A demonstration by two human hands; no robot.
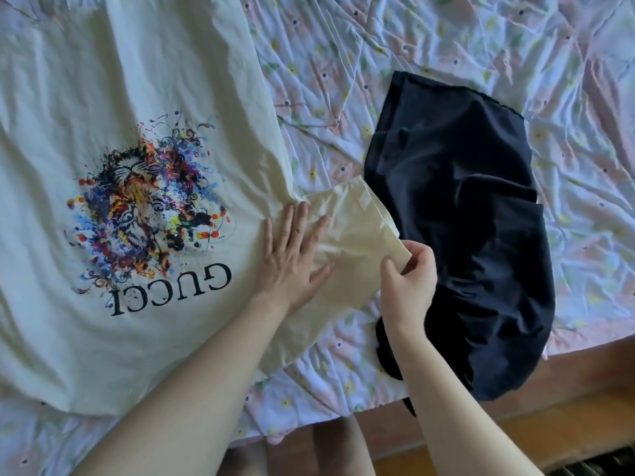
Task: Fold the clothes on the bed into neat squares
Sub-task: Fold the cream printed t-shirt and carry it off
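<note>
A cream T-shirt point(103, 80) with a colourful lion print lies spread front-up across the left of the bed. Its right sleeve point(350, 218) sticks out toward a crumpled dark navy garment point(460, 214) lying just to the right. My left hand point(292, 255) rests flat with straight fingers on the shirt where the sleeve joins the body. My right hand point(409, 273) pinches the sleeve's hem corner between thumb and fingers, lifting it slightly beside the navy cloth.
The bedsheet point(481, 46) is pale, flower-patterned and wrinkled. The bed's near edge runs along the bottom right, with a wooden floor point(549, 424) below it. My legs show at the bottom centre against the bed edge.
</note>
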